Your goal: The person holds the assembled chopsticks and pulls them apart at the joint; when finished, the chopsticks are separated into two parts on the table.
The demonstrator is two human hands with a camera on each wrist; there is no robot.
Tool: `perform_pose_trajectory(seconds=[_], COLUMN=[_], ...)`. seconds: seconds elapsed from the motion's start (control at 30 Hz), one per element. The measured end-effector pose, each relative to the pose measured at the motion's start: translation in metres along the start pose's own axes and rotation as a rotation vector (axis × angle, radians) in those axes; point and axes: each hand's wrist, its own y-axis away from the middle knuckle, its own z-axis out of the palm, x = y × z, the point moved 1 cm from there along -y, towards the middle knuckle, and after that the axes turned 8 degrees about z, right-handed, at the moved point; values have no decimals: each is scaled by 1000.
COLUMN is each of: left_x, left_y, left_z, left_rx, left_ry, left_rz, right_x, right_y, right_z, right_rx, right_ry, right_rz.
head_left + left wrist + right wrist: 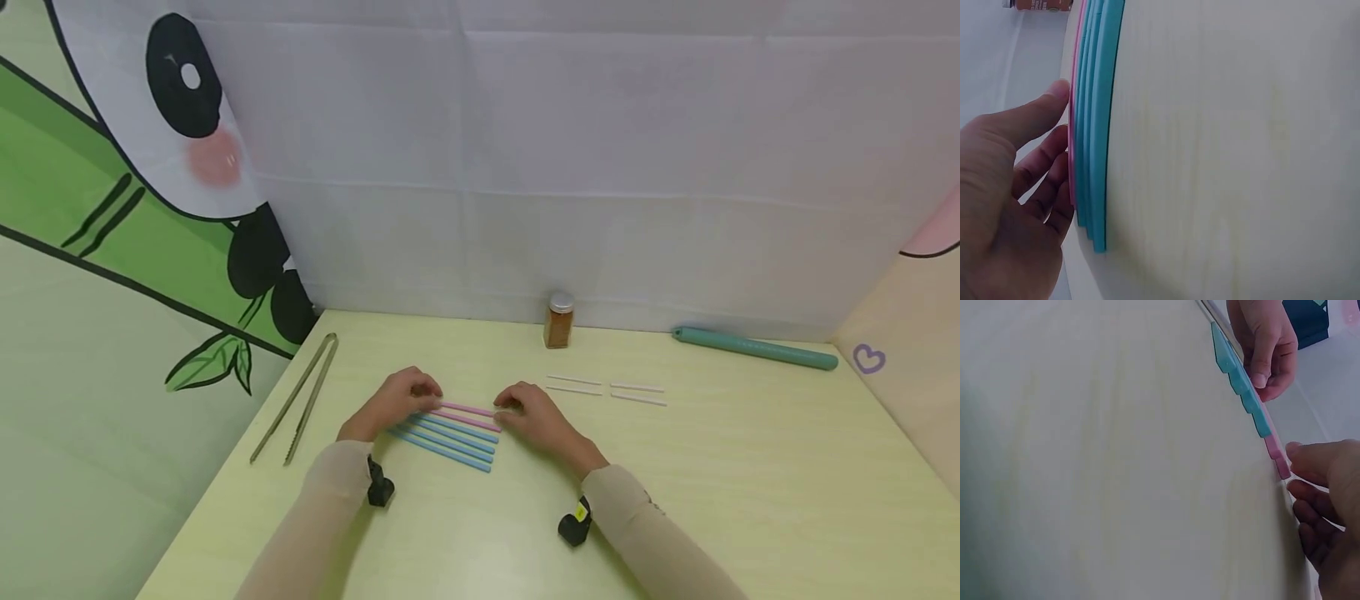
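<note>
Two pink sticks (467, 419) lie side by side against several blue sticks (448, 448) on the table, roughly parallel. My left hand (396, 403) is at the left end of the pink sticks, thumb and index finger pinching the far one. My right hand (538, 421) sits by their right ends. In the right wrist view its thumb and fingers curve loosely beside the end of a pink stick (1282, 467), with a gap between thumb and index finger. Exact contact there is hard to see.
Metal tongs (300, 400) lie at the table's left edge. Several short white sticks (637, 387) lie right of the hands. A spice jar (558, 321) with a silver lid stands at the back, and a green rod (753, 347) lies at the back right.
</note>
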Motion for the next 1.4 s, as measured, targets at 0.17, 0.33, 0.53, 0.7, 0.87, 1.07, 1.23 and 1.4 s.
perform_pose_trajectory(seconds=[0.17, 0.33, 0.53, 0.7, 0.87, 1.07, 1.23, 1.4], left_x=[2, 4, 21, 46, 62, 75, 83, 84], left_y=[-1, -4, -8, -14, -20, -26, -28, -32], left_z=[1, 2, -7, -13, -3, 7, 11, 13], left_rx=[-6, -19, -62, -136, -166, -155, -147, -145], left_ry=[-44, -78, -58, -122, -126, -134, -153, -123], left_rz=[19, 30, 18, 70, 107, 156, 166, 140], right_x=[-2, -5, -9, -18, -25, -29, -26, -24], right_y=[-1, -1, 0, -3, -4, -2, -2, -2], right_z=[4, 4, -6, -17, -20, -21, -23, -25], right_rx=[5, 4, 31, 33, 26, 40, 42, 9], right_ry=[35, 53, -23, -52, 10, 29, 29, 35], right_rz=[8, 16, 40, 22, -34, -61, -73, -57])
